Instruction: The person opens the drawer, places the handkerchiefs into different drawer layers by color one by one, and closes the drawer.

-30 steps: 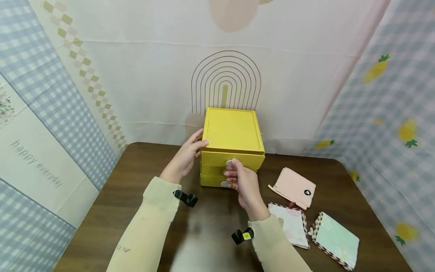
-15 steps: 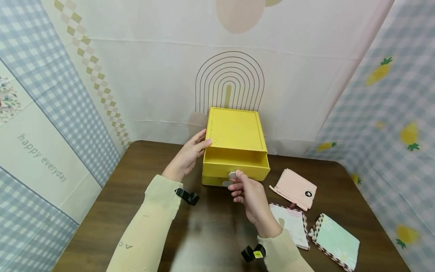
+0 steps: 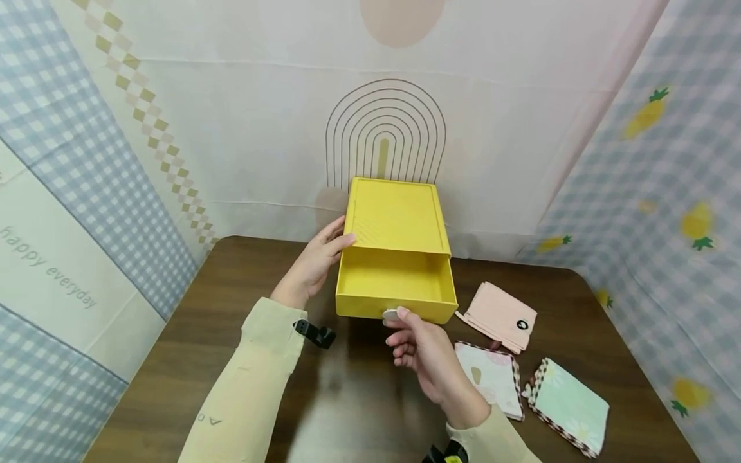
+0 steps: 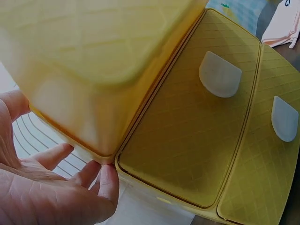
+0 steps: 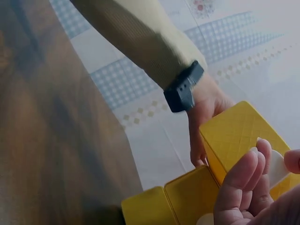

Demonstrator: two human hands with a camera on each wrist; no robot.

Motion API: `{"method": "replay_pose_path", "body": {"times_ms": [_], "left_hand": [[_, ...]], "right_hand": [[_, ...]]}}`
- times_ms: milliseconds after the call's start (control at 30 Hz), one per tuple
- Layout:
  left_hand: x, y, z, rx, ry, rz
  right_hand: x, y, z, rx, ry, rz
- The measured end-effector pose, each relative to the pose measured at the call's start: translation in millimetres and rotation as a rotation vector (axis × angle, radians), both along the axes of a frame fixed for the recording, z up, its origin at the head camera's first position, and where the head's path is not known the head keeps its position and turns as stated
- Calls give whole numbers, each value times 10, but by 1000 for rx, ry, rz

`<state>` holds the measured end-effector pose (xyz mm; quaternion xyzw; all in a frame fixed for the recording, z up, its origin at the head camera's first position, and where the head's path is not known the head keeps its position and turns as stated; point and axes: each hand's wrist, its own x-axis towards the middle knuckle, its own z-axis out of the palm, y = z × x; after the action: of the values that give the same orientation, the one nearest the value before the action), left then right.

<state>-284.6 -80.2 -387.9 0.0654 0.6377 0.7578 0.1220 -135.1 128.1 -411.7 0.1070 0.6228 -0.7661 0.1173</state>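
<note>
**Top drawer stood far out, drawn by one small tab**

The square-fronted yellow plastic top drawer (image 3: 359, 305) jutted toward the person from a yellow plastic cabinet (image 3: 399, 215) at the back of the dark brown wooden worktop (image 3: 231, 289). The right hand (image 3: 428, 354) pinched its rounded white tab (image 3: 390, 314) between thumb and fingers; the left hand's (image 3: 312, 263) fingers lay spread along the cabinet's left side, thumb at the upper front corner.

The likeliest trouble was over-pulling: the drawer could have tipped or left its slot, and a slack left hand might have let the cabinet slide. The tab's small grip also invited a slip.

Behind, the white printed fabric backdrop (image 3: 260, 128) left little room. At right, the folded pink cloth (image 3: 500, 315) sat near the drawer's front corner; any gap was hard to judge. More open worktop lay to the left and in front.
</note>
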Motion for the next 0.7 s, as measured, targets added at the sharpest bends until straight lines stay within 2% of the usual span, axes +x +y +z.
{"method": "replay_pose_path", "body": {"times_ms": [233,467,700], "left_hand": [[26,40,-2,4,32,110],[48,85,-24,0,62,133],[85,77,-45,-11,45,150]], "right_hand": [[-2,-25,3,20,36,23],[-1,-4,-20,10,47,18],[10,-17,-50,0,47,14]]}}
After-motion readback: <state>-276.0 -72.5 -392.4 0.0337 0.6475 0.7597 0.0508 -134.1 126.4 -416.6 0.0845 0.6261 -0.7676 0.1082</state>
